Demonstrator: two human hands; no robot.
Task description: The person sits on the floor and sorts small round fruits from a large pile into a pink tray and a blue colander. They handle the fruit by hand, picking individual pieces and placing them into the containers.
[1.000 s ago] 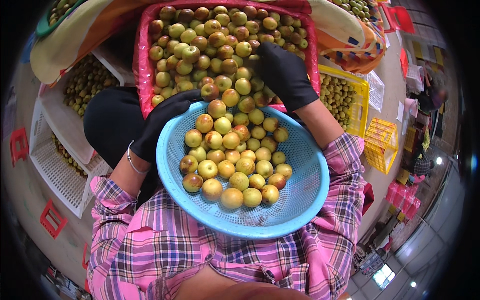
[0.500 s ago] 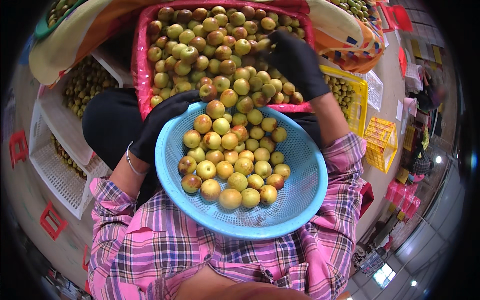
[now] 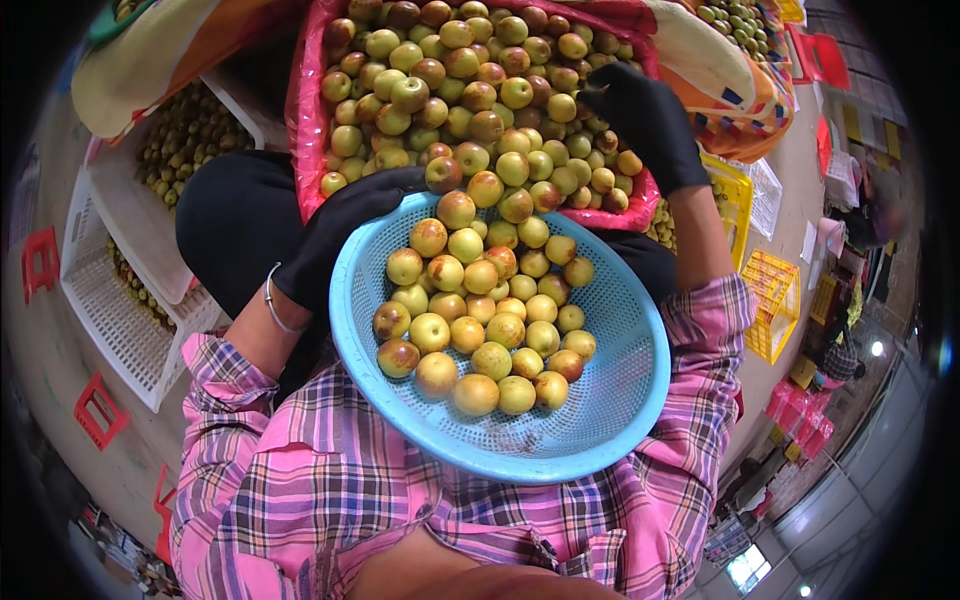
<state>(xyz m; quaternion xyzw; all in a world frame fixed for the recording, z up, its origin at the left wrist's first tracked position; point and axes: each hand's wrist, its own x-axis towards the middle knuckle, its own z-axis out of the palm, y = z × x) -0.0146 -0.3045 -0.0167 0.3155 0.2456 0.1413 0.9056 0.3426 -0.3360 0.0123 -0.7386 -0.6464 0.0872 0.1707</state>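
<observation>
A blue plastic colander [image 3: 352,345] lies tilted against my front, holding a heap of round green and reddish-brown jujubes [image 3: 462,245]. My left hand [image 3: 345,225], in a black glove, grips its upper left rim, the fingers reaching along the edge beside the jujubes. Above the colander is a crate lined with red plastic [image 3: 305,130], full of more jujubes [image 3: 440,95]. Over the right part of that crate is my right hand [image 3: 648,120], also black-gloved, its fingers bent down toward the fruit. Whatever those fingers hold is hidden.
White crates [image 3: 125,290] with jujubes stand on the left, near red stools [image 3: 100,408]. A yellow crate [image 3: 738,215] of jujubes and another yellow basket [image 3: 770,300] are on the right. Patterned cloth [image 3: 735,110] lies around the lined crate.
My view has shifted, so the crate and colander appear farther right. My right hand has moved right over the crate's jujubes. My left hand stays on the colander's rim.
</observation>
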